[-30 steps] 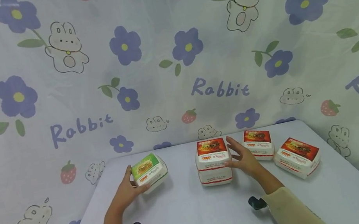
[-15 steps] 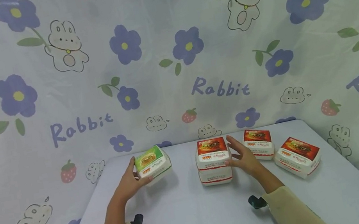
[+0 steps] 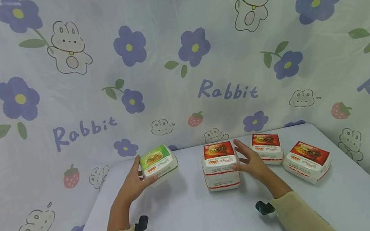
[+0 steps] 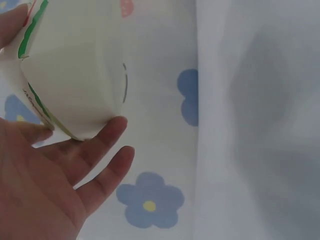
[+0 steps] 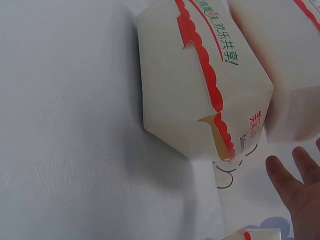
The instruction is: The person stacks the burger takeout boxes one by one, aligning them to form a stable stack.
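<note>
My left hand (image 3: 133, 186) holds a green-topped burger box (image 3: 159, 161) tilted above the table, thumb at its front and fingers around its left side. From the left wrist view, that box (image 4: 75, 70) is clear of the cloth, with fingertips against its lower side. In the middle, a red-topped burger box (image 3: 219, 158) sits on a second burger box (image 3: 223, 181). My right hand (image 3: 255, 164) is spread at the upper box's right side, thumb over its front corner. Extended fingers (image 5: 285, 180) show beside the upper box (image 5: 287, 65) in the right wrist view.
Two more red-topped burger boxes stand to the right, one at the back (image 3: 266, 146) and one nearer (image 3: 308, 160). The white table (image 3: 203, 226) ends at a curtain (image 3: 150, 84) printed with rabbits and flowers.
My left hand has lifted the green-topped box and carried it right, toward the stack. My right hand and the red-topped boxes have stayed in place.
</note>
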`<action>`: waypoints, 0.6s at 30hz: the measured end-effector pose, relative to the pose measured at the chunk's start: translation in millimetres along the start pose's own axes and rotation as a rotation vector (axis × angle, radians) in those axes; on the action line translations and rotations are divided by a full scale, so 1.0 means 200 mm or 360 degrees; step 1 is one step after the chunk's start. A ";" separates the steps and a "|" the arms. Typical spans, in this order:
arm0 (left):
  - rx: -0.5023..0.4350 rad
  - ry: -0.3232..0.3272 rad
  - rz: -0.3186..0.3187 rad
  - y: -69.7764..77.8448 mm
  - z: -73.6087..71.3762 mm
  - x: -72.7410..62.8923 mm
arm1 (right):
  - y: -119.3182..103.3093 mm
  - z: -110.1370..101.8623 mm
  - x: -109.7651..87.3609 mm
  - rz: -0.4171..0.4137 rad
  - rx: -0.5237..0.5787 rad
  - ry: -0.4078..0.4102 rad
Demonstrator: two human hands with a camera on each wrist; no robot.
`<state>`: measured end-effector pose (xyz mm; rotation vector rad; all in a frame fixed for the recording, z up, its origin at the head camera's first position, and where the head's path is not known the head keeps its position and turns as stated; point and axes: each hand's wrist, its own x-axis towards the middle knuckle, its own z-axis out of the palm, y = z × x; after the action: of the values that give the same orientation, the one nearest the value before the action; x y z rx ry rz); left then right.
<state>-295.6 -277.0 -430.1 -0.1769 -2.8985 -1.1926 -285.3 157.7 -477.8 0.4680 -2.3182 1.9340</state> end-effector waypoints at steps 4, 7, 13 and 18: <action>-0.0015 0.0004 0.0025 0.03 0.00 0.00 | 0.00 0.00 0.00 -0.0001 0.0012 -0.0006; -0.0020 0.0003 0.0048 0.05 0.00 0.01 | 0.00 0.00 0.00 -0.0004 0.0014 -0.0006; -0.0018 -0.0038 0.0111 0.12 0.00 0.03 | 0.00 0.00 0.00 -0.0011 -0.0001 -0.0004; -0.0027 -0.0039 0.0155 0.18 0.02 0.05 | 0.00 -0.01 0.00 -0.0012 0.0018 -0.0017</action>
<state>-301.6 -247.6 -406.9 -0.3314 -2.8637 -1.2083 -285.9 158.8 -476.7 0.4883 -2.3094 1.9472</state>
